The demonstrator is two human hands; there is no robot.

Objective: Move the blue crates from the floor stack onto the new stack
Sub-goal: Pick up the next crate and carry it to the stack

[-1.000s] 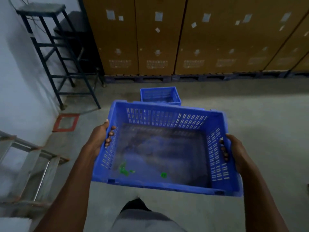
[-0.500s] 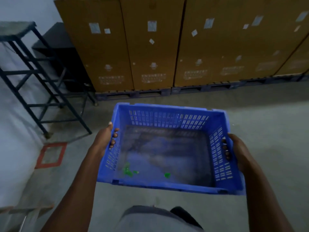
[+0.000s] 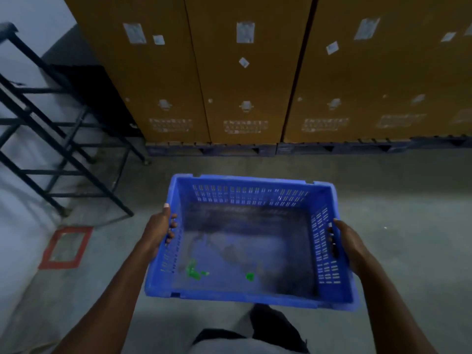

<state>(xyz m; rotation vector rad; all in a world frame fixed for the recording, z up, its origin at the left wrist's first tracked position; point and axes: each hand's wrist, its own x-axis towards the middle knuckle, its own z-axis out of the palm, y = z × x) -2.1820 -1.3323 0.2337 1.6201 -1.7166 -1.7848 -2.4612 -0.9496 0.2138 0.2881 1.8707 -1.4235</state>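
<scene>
One blue crate (image 3: 245,241) is in the air, carried in front of the person's body above the grey floor (image 3: 408,200). The left hand (image 3: 159,232) grips the crate's left wall, its fingers curled in through the handle slot with the thumb up on the rim. The right hand (image 3: 344,241) grips the right wall the same way, fingers hooked through the slot there. The crate rides roughly level and open side up. Inside it, near the edge closest to the person, lie a few small green scraps (image 3: 195,270); the base looks dusty and otherwise bare.

Beyond the crate's far rim, a row of tall brown cartons (image 3: 255,72) stands on dark pallets (image 3: 332,148). To the crate's left stand a black metal stepladder frame (image 3: 63,154) and, on the floor, a red taped rectangle (image 3: 66,247).

As for progress, this crate is judged to be mid-transfer: lifted and held, but not yet set down. Neither the floor stack nor the new stack appears in the view, so how many crates are already moved and how many remain cannot be told. What is left for this one is to reach the new stack, line it up over the top crate and lower it squarely.
</scene>
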